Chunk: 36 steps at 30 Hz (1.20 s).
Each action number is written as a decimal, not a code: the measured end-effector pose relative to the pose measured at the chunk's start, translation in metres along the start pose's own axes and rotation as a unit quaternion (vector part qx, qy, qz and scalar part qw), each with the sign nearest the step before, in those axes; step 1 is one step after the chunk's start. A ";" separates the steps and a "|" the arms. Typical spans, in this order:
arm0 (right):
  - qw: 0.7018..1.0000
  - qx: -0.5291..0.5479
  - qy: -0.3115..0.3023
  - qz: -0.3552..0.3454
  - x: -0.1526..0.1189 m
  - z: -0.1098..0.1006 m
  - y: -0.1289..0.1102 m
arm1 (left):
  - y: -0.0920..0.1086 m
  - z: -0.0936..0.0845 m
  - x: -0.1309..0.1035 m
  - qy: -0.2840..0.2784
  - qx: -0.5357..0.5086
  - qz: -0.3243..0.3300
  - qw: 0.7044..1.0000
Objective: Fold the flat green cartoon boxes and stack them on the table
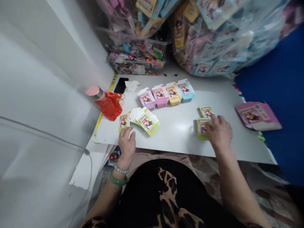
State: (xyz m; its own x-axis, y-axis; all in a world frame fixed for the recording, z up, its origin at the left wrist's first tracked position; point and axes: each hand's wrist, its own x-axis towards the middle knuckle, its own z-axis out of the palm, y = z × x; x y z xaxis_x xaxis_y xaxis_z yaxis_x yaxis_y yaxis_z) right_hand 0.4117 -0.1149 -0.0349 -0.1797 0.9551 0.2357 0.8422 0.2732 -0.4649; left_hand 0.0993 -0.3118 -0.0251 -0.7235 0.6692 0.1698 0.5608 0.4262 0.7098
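My left hand [127,143] is at the table's front left, fingers loosely bent and thumb apart, with nothing visible in it. Its fingertips are at the lower edge of a small green card box [123,121]; whether they touch it I cannot tell. Beside it, flattened green cartons [147,123] lie fanned out with white flaps showing. On the right, my right hand [220,131] has its fingers at the right side of a folded green box [201,129] and grips it. Just behind that box is another green box [205,111].
Purple [146,98], pink [160,96], yellow [173,94] and blue boxes [185,90] stand in a row. A red-wrapped bottle [104,101], a phone [121,85] and tissue [132,85] are left. Bulging plastic bags [213,47] and a bin [140,65] line the back; a pink carton [257,115] lies right.
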 end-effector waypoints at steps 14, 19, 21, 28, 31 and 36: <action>0.915 0.298 -0.252 -0.105 -0.063 0.055 -0.111 | -0.053 -0.016 0.018 -0.013 0.237 -0.002 0.971; 0.783 0.489 -0.384 0.024 -0.075 0.046 -0.158 | -0.049 -0.026 -0.024 0.077 0.076 0.022 0.994; 0.702 0.568 -0.425 0.064 -0.077 0.042 -0.175 | -0.034 -0.024 -0.038 -0.008 -0.036 0.064 0.997; 0.721 0.597 -0.323 0.140 -0.072 0.035 -0.165 | 0.017 -0.011 -0.047 -0.112 -0.251 0.094 0.957; 0.727 0.573 -0.353 0.138 -0.077 0.034 -0.148 | 0.028 -0.002 -0.039 -0.189 -0.435 -0.086 0.876; 0.899 0.396 -0.187 0.004 -0.085 0.044 -0.134 | 0.031 0.019 -0.039 -0.450 -0.592 -0.277 0.609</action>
State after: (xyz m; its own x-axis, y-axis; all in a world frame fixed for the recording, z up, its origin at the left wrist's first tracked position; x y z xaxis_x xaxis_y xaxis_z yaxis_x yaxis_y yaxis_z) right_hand 0.2919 -0.2279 -0.0298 -0.4579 0.8890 -0.0049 0.2446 0.1207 -0.9621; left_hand 0.1526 -0.3132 -0.0233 0.1415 0.9123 -0.3844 -0.7369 0.3563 0.5745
